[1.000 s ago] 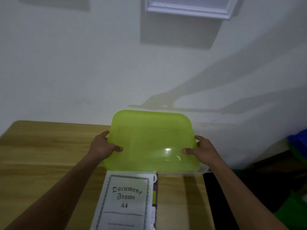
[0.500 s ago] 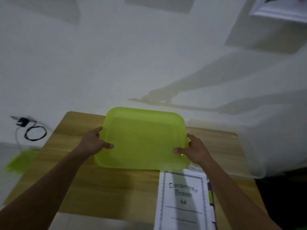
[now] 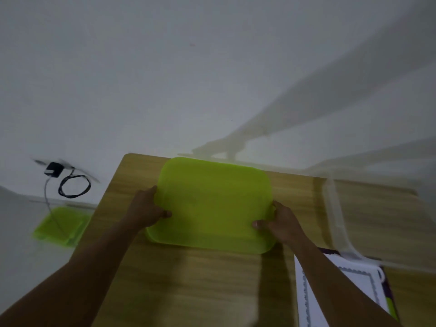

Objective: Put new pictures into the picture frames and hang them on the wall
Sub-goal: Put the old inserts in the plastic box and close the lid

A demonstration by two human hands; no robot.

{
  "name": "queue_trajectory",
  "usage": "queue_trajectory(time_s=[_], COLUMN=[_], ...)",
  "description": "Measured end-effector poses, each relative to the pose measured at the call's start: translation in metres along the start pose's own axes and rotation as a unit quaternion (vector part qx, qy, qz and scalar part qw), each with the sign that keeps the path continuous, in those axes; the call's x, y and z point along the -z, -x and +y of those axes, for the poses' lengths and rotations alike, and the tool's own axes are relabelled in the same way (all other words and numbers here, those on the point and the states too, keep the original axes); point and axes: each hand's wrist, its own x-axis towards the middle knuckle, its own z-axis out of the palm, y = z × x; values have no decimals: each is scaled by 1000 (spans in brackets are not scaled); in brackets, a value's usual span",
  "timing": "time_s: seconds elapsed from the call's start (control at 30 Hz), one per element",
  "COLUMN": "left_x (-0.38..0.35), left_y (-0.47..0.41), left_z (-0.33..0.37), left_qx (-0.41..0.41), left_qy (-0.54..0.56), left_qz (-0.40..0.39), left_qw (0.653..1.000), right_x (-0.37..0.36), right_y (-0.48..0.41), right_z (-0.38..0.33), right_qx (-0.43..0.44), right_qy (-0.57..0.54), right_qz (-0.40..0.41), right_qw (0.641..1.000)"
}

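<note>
Preparatory step: the left hand (image 3: 145,212) and right hand (image 3: 282,226), fingers curled, grip the green lid (image 3: 212,204) by its side edges over the surface (image 3: 200,291); the next move is probably to set it flat, release, then reach for the picture frame (image 3: 361,286) lying near right.

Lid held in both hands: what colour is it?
The lid is lime green and slightly translucent; the head view, the only one, shows it.
</note>
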Motion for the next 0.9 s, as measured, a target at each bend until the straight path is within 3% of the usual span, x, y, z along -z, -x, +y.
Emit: queue_trajectory(time_s=[0.23, 0.47, 0.7, 0.9], left_x=[-9, -28, -111, -202], left_y=[-7, 33, 122, 191], left_z=[-9, 23, 93, 130], left_qx=[9, -47, -173, -170], left_qy=[-59, -53, -39, -59], left_qz=[-20, 62, -14, -96], left_qw=[998, 996, 984, 979], right_x=[-15, 26, 73, 117], right_y=[-27, 36, 106, 161], right_z=[35, 2, 52, 138], right_qx=[11, 5, -18, -76], right_qy=[57, 131, 145, 157], right_qz=[-5, 7, 0, 19], right_qw=[998, 991, 989, 985])
